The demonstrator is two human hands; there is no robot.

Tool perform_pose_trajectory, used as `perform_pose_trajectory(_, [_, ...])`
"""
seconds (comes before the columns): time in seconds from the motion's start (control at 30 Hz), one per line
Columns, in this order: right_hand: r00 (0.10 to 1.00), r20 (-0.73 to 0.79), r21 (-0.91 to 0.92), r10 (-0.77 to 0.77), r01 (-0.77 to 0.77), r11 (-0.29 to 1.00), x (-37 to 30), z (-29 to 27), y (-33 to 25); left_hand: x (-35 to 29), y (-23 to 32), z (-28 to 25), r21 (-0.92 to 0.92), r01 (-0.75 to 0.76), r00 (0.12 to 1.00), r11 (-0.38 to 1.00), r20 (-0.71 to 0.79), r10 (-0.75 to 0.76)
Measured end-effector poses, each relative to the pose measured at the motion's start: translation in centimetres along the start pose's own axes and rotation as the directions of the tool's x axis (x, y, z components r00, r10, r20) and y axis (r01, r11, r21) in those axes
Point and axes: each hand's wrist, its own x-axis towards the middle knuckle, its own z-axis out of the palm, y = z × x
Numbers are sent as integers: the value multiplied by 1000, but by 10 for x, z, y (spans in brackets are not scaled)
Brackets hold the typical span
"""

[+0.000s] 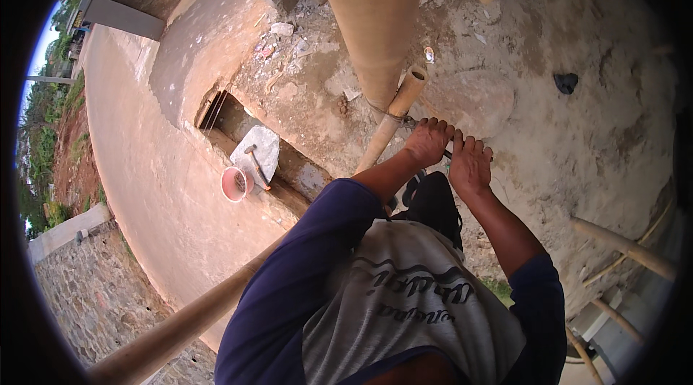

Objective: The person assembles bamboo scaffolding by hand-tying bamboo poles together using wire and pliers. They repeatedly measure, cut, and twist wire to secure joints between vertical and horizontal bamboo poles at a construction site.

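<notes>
My left hand (pixel 429 142) is closed just right of a bamboo joint. My right hand (pixel 470 162) is closed beside it, knuckles up. Between them shows a bit of a dark, thin bar-like tool (pixel 449 153), mostly covered by my fingers, so its kind is unclear. It seems to reach toward the wire tie (pixel 390 115) at the joint. There a thick upright bamboo pole (pixel 372 16) meets a thinner crossing bamboo pole (pixel 380 141) with a hollow cut end. My dark shoes and trousers show below my hands.
Left and lower down, a red-and-white bucket (pixel 236 184) stands by a hammer (pixel 255 165) on a pale slab (pixel 261 146) over an open trench (pixel 307 175). Bamboo poles (pixel 622 246) cross at right. Rubble (pixel 283 29) lies on the ground; a stone wall (pixel 101 298) is at lower left.
</notes>
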Motion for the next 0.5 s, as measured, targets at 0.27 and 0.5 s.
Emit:
perform_pose_trajectory(0.27, [518,597,433,-613,-851,-297,-8,53,17,-58,-1,-21,11,-86,995,996,43,85])
perform_pose_trajectory(0.5, [491,701,591,-517,-806,35,5,40,24,-63,0,-30,-160,-42,992,986,-122,23])
